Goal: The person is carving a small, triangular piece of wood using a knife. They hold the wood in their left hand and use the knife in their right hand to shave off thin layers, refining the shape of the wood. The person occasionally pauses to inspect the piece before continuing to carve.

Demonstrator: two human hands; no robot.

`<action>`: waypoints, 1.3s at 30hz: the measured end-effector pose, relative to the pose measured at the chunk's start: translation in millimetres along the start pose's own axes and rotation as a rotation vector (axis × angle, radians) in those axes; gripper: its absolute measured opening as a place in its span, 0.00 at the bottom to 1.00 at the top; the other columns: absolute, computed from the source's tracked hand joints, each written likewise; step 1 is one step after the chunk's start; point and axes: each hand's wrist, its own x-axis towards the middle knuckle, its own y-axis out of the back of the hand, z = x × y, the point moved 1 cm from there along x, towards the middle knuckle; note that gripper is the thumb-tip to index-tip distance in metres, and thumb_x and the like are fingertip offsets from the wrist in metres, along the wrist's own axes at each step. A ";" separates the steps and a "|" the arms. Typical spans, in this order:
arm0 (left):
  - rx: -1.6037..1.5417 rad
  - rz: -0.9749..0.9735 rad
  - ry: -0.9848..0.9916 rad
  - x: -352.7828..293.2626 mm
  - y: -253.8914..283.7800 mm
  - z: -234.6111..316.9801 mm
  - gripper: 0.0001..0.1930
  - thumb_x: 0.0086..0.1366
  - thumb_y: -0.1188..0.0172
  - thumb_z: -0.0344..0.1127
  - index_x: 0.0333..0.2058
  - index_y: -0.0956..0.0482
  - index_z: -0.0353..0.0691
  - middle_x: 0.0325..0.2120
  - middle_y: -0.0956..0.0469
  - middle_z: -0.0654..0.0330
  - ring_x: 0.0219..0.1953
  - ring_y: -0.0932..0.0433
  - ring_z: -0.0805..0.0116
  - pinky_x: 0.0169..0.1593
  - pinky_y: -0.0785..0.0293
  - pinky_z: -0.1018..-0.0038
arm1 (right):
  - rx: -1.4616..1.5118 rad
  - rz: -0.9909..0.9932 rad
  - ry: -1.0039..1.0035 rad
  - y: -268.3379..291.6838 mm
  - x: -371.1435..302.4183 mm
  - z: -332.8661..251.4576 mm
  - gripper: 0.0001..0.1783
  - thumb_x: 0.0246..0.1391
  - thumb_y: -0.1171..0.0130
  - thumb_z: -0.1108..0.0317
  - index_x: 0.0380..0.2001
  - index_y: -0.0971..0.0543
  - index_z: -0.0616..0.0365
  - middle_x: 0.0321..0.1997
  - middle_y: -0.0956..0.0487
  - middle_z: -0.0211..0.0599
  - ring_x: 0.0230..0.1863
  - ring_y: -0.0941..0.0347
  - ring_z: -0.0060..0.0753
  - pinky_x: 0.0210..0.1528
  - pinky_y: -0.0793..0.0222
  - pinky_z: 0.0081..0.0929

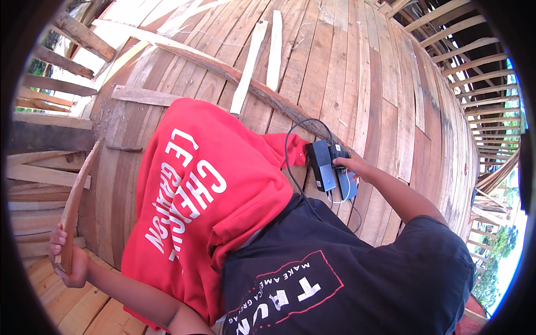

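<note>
My left hand [71, 259] is closed round the lower end of a narrow wooden strip [81, 192], which stands tilted upward at the left. On the right, my right hand [354, 166] has its thumb and fingers closed on a small black box [337, 151]. Beside that box sits a larger black box [317, 159], and a flat blue-grey device [347, 187] lies just below. A black cable [288, 159] loops round these devices, and a short white cable [336, 202] hangs from them. A red sweatshirt [206, 139] with white lettering spreads across my lap.
Wooden planks [385, 134] form the floor. A long beam [223, 70] crosses it diagonally beyond my lap, with two pale wood strips [273, 53] near it. A dark metal rod [124, 148] lies at left. Slatted framing [480, 89] borders the right side.
</note>
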 end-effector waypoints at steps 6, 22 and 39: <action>-0.005 0.013 -0.014 -2.9 2.9 -0.7 0.23 0.49 0.59 0.49 0.35 0.28 0.36 0.32 0.31 0.47 0.40 0.31 0.49 0.59 0.41 0.43 | -0.036 0.236 0.007 -4.3 4.1 -4.1 0.38 0.40 0.31 0.45 0.43 0.26 0.72 0.35 0.20 0.48 0.38 0.21 0.38 0.40 0.26 0.34; 0.004 0.114 -0.029 -8.6 23.0 7.4 0.24 0.47 0.59 0.49 0.34 0.25 0.37 0.32 0.31 0.48 0.40 0.31 0.48 0.59 0.42 0.42 | -0.120 0.437 0.356 -35.2 -18.2 -23.6 0.36 0.41 0.32 0.43 0.35 0.27 0.69 0.33 0.21 0.55 0.38 0.22 0.51 0.43 0.28 0.40; -0.035 0.138 -0.025 -10.8 40.4 6.4 0.27 0.46 0.59 0.50 0.34 0.24 0.34 0.30 0.30 0.47 0.41 0.30 0.46 0.60 0.42 0.41 | -0.535 0.298 0.017 -19.3 -2.4 38.2 0.52 0.38 0.33 0.39 0.50 0.35 0.80 0.48 0.25 0.67 0.52 0.26 0.58 0.53 0.29 0.41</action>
